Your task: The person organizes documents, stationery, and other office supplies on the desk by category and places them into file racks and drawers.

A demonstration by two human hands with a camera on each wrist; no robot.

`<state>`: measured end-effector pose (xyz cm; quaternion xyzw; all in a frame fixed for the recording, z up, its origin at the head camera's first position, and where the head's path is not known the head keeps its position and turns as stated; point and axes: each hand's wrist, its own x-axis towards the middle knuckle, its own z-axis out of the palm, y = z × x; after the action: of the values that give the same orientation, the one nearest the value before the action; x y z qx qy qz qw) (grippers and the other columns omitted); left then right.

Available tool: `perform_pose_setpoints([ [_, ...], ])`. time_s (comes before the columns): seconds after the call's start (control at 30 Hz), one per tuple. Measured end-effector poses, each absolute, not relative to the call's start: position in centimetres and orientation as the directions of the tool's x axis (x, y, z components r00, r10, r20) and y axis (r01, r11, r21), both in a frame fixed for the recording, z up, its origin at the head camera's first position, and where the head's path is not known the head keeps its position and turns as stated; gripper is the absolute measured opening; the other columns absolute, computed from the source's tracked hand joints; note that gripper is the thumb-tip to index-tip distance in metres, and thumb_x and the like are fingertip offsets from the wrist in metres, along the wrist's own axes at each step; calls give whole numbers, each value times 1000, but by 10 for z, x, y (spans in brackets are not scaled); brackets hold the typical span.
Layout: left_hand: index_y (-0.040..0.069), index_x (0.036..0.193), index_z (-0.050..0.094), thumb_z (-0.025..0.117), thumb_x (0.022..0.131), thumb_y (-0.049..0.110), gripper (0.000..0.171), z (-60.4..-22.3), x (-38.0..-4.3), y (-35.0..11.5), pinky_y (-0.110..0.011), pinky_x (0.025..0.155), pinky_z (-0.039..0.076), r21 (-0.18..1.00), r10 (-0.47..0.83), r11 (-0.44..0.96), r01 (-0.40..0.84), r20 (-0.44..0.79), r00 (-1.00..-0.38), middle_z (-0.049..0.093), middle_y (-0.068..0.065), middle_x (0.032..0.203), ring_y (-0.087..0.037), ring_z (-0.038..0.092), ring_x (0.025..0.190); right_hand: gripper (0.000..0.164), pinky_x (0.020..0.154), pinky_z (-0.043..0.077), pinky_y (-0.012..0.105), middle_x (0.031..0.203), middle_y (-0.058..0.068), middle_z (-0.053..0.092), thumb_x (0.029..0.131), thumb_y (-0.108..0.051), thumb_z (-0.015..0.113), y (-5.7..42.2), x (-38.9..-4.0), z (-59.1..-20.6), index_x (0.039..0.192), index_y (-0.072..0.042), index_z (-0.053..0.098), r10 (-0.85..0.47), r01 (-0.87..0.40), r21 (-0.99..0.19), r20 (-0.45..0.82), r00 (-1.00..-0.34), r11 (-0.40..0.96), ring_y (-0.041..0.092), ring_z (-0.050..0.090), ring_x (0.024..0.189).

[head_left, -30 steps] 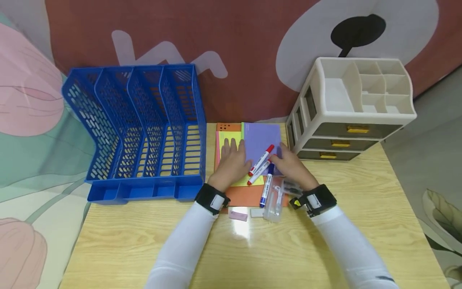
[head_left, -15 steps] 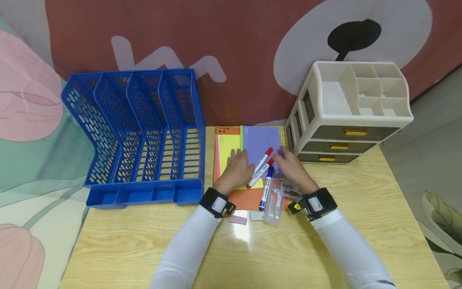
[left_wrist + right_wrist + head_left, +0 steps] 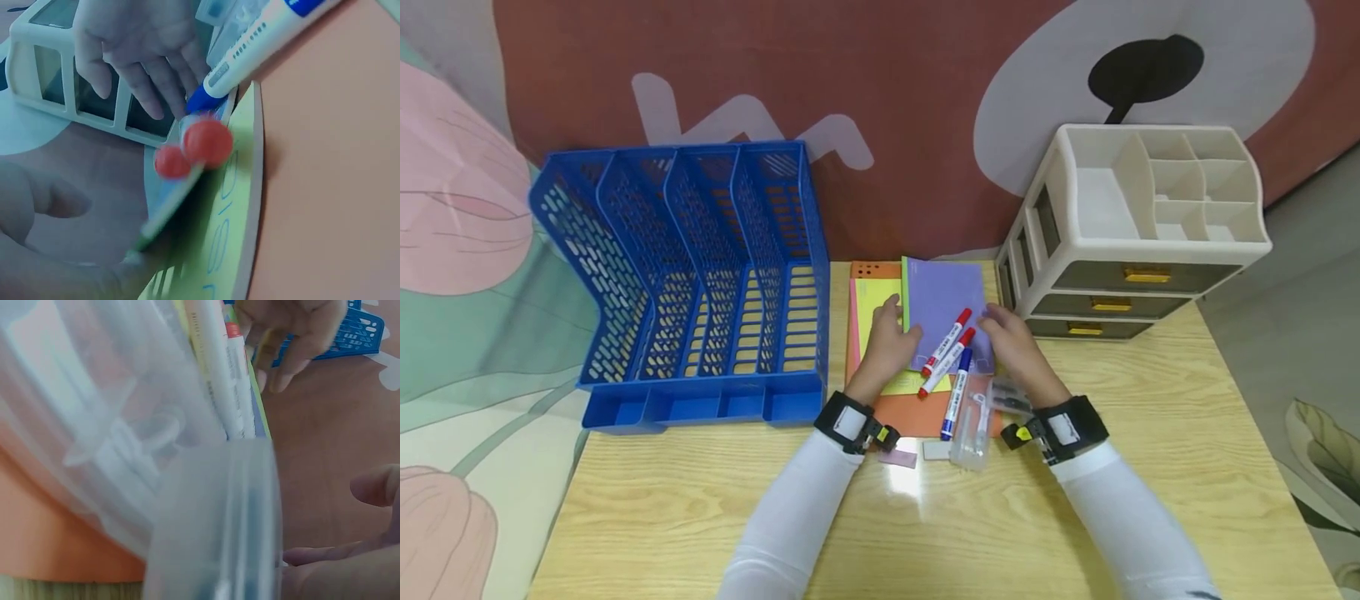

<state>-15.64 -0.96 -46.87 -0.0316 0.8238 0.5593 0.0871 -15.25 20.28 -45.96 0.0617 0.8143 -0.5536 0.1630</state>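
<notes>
A purple notebook (image 3: 945, 292) with a green left edge lies over a yellow one (image 3: 874, 293); in the left wrist view its edge tilts up off the yellow notebook, leaving a dark gap. My left hand (image 3: 887, 343) is at that green edge, fingertips touching it and thumb spread above the cover. Relaxed fingers of my right hand (image 3: 1011, 340) are by the notebook's right edge, its thumb apart from them. Two red-capped markers (image 3: 947, 343) lie across the purple cover. Below them is a blue-capped marker (image 3: 957, 396), overlapping the cover's lower edge.
Orange sheet (image 3: 910, 414) lies underneath. Clear plastic case (image 3: 972, 433) and smaller clear box (image 3: 1010, 396) sit by my right wrist. Pink eraser (image 3: 898, 457) and white eraser (image 3: 936, 451) lie in front. Blue file rack (image 3: 703, 387) stands left, white drawer organizer (image 3: 1165, 246) right.
My left hand has moved from lying over the yellow notebook to the purple notebook's left edge. That notebook now tilts slightly, and the red markers have shifted a little. My right hand has hardly moved.
</notes>
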Motion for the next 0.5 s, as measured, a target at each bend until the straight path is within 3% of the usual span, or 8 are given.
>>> perform_pose_setpoints([
  [0.17, 0, 162, 22, 61, 97, 1, 76, -476, -154, -6, -46, 101, 56, 929, 44, 319, -185, -210, -977, 49, -26, 149, -34, 59, 124, 64, 129, 19, 54, 168, 28, 20, 109, -23, 39, 203, -152, -459, 161, 7, 17, -81, 294, -898, -337, -938, 328, 42, 19, 157],
  [0.37, 4, 162, 24, 55, 93, -9, 76, -485, -151, -1, -51, 109, 50, 948, 79, 275, -160, -188, -979, 49, -24, 153, -35, 54, 135, 65, 128, 20, 53, 168, 28, 19, 109, -23, 39, 201, -149, -456, 161, 8, 16, -98, 288, -908, -331, -939, 306, 42, 19, 157],
  [0.5, 3, 157, 25, 54, 91, -12, 74, -484, -151, 2, -52, 102, 55, 963, 64, 203, -179, -196, -979, 49, -27, 148, -38, 56, 130, 64, 128, 22, 53, 168, 28, 21, 109, -22, 40, 200, -148, -456, 161, 7, 18, -104, 283, -914, -325, -940, 292, 42, 21, 156],
])
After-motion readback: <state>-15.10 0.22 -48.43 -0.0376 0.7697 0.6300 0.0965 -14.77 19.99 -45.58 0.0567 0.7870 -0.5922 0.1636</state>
